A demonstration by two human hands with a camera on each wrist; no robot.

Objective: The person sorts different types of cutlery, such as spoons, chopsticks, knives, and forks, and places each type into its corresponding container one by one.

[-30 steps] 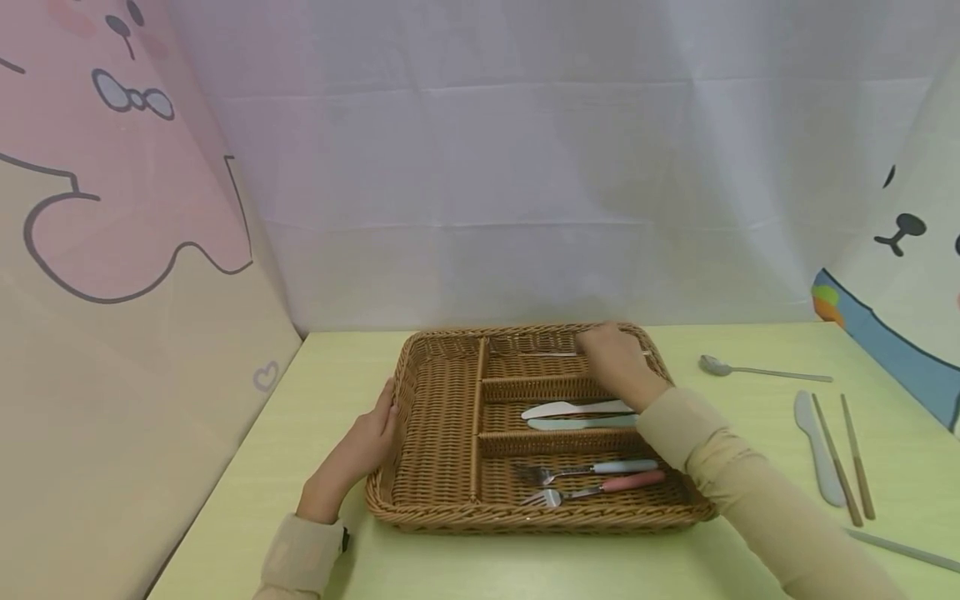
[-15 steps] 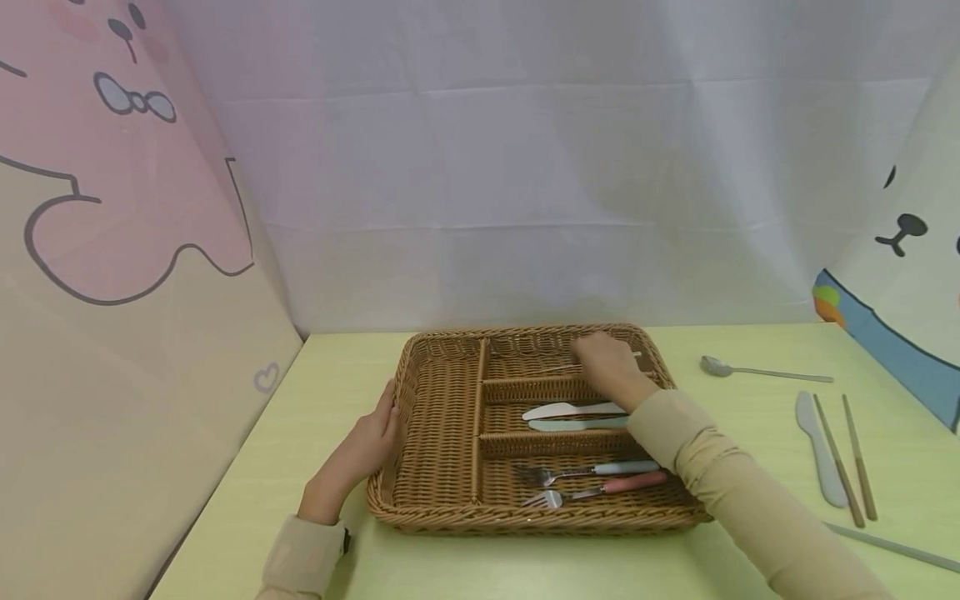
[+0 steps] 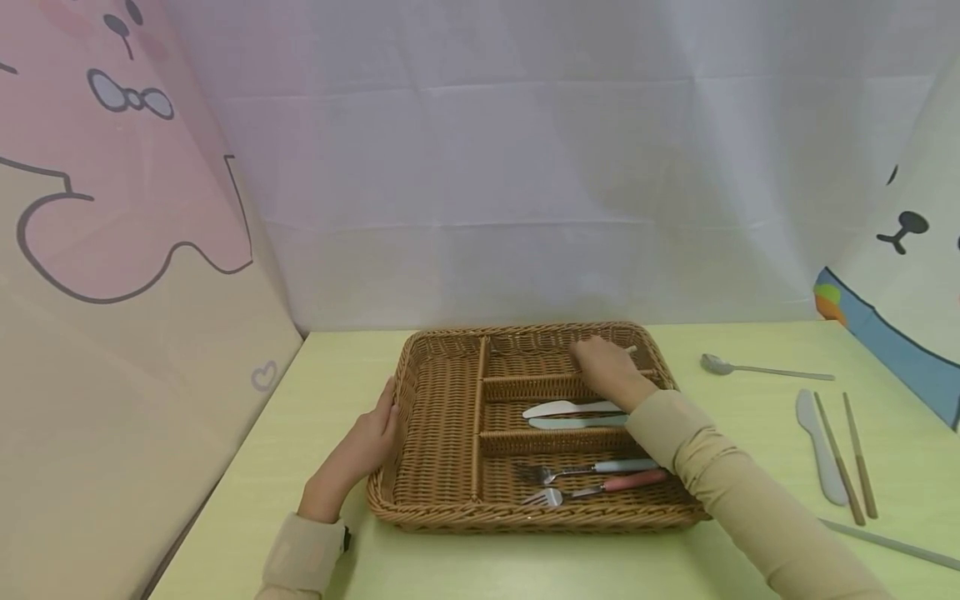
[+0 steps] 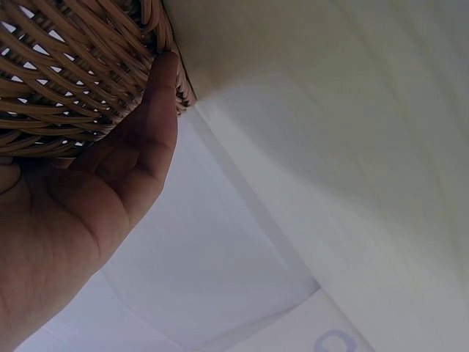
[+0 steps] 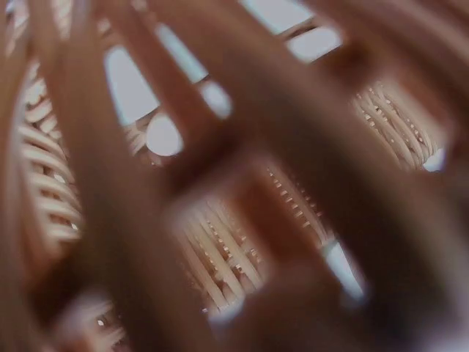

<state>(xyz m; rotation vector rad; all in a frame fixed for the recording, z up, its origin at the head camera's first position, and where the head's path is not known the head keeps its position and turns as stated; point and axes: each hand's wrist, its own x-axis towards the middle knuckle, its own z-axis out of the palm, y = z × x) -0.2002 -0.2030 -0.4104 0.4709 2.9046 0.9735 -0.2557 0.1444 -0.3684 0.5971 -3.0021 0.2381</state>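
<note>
A brown wicker cutlery tray (image 3: 438, 417) with a long left compartment and three right ones stands on the table. My left hand (image 3: 367, 442) rests against its left outer wall; in the left wrist view the fingers (image 4: 157, 117) lie along the weave. Reaching into the back right compartment, my right hand (image 3: 606, 367) has bent fingers around a slender utensil (image 3: 632, 350), whose thin end shows past the hand; the rest is hidden. Two table knives (image 3: 573, 423) lie in the middle compartment. Below them are a blue-handled fork (image 3: 626, 467) and a pink-handled fork (image 3: 633, 481).
Right of the tray on the table lie a long spoon (image 3: 768, 370), a grey knife (image 3: 821, 454), a pair of wooden-handled chopsticks (image 3: 862, 475) and a grey rod-like piece (image 3: 892, 546). White cloth (image 3: 480, 192) hangs behind. Blurred wicker strands (image 5: 293, 132) fill the right wrist view.
My right hand has shifted slightly left and toward me within the back compartment, and the slender utensil has tilted with it. The left hand and the tray stay put.
</note>
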